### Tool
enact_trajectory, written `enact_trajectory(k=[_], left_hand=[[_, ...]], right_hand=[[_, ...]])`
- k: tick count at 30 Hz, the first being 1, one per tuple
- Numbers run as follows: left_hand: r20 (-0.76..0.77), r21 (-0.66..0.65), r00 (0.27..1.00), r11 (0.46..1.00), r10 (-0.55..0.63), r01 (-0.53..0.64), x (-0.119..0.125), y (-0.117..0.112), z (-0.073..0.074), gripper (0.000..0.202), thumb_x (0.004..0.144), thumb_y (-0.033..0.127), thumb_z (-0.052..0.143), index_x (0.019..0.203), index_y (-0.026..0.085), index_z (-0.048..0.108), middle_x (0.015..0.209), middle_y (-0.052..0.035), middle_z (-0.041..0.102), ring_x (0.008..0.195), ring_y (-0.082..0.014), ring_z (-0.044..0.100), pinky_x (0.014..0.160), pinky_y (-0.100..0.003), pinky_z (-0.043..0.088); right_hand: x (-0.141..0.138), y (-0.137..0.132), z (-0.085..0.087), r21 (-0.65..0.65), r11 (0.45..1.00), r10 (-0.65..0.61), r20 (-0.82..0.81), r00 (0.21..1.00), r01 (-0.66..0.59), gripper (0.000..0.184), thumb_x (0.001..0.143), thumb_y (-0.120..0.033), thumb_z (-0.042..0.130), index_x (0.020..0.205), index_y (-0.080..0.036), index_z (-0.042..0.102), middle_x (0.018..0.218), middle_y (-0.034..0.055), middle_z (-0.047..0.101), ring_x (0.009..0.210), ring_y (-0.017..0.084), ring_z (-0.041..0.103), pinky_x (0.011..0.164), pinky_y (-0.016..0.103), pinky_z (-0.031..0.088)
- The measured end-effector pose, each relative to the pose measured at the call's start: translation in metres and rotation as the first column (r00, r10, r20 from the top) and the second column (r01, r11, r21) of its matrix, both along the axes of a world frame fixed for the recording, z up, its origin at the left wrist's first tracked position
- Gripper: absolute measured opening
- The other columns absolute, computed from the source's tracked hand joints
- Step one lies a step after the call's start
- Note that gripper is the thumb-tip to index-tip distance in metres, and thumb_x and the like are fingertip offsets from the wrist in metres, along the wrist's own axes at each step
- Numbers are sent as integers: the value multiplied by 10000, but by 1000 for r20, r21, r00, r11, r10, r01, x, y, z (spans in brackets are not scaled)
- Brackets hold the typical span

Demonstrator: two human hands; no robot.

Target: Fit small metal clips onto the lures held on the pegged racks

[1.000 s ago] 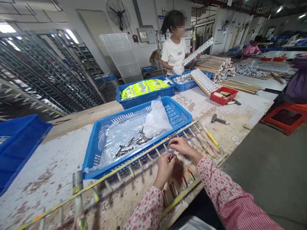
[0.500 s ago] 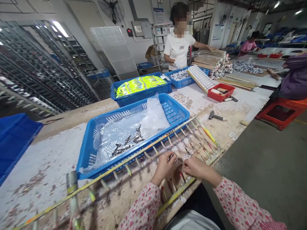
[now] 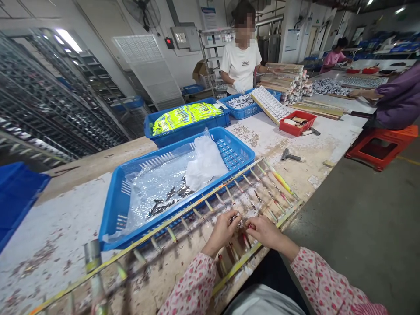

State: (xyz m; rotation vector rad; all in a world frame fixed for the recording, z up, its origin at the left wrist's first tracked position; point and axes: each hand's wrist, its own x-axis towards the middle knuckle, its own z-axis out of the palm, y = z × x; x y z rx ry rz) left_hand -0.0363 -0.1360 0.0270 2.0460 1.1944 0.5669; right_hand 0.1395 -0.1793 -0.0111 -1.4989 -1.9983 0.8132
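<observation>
My left hand (image 3: 225, 229) is closed, with several small shiny dark metal pieces (image 3: 233, 218) between thumb and fingers. Close beside it on the right, my right hand (image 3: 264, 231) pinches at a small pinkish-red tip; what exactly lies in its fingers is too small to name. Both hands are over a long frame with yellow rails (image 3: 193, 206) and rows of short pegs along them. Thin wires and small shiny pieces hang between the pegs at the frame's right part, near a yellow-green painted bar (image 3: 282, 183).
Behind the frame stands a blue basket (image 3: 108, 205) lined with plastic, holding dark metal pieces (image 3: 170, 197) and a white bag (image 3: 205, 164). Farther back are a blue tray (image 3: 157, 139) with yellow packets, a red tray (image 3: 297, 129) and a hammer (image 3: 292, 156). A co-worker (image 3: 243, 61) stands across the table.
My right hand has moved slightly left and closer to my left hand. The whole view has shifted a little. A purple-sleeved co-worker's arm now reaches onto the table at the right.
</observation>
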Motion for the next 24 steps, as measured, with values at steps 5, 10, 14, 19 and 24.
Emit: enact_trajectory(k=[5,10,14,19,24], left_hand=[[-26,42,999,998,42,-41,0,1,-7,268,852,328,428,635,177,475,628,7,503,632,-151,471,622,-257,335],[31,-15,993,993,116,-116,4,3,-8,285,844,356,451,666,162,559,646,-5,567,648,-162,510,623,-259,367],[218,-166,934,953,284,-252,9,1,-8,271,780,417,568,781,155,637,700,1,609,639,-147,524,613,-247,389],[540,-694,570,711,619,-115,8,-3,0,395,673,455,725,864,132,601,605,64,450,427,-24,321,376,-143,186],[523,-848,173,489,835,202,3,-8,3,126,767,144,654,855,129,564,663,31,489,441,-8,402,386,-91,328]], right_hand=[[2,1,-3,33,996,88,-25,996,-87,138,801,-197,566,880,-194,678,738,3,656,701,150,577,681,234,375],[5,-1,2,-17,999,35,78,996,-34,201,803,-276,599,976,-178,630,726,17,636,740,180,593,660,239,375],[10,-9,9,-20,1000,9,221,975,-5,155,830,-247,551,947,-153,589,802,60,644,796,208,603,655,253,372],[13,-11,18,-9,996,90,243,966,-91,172,908,-217,438,910,-161,600,810,72,659,789,202,611,652,256,378],[-4,-8,38,86,996,11,212,977,-30,175,901,-321,505,890,-173,599,823,69,657,783,197,612,666,260,390]])
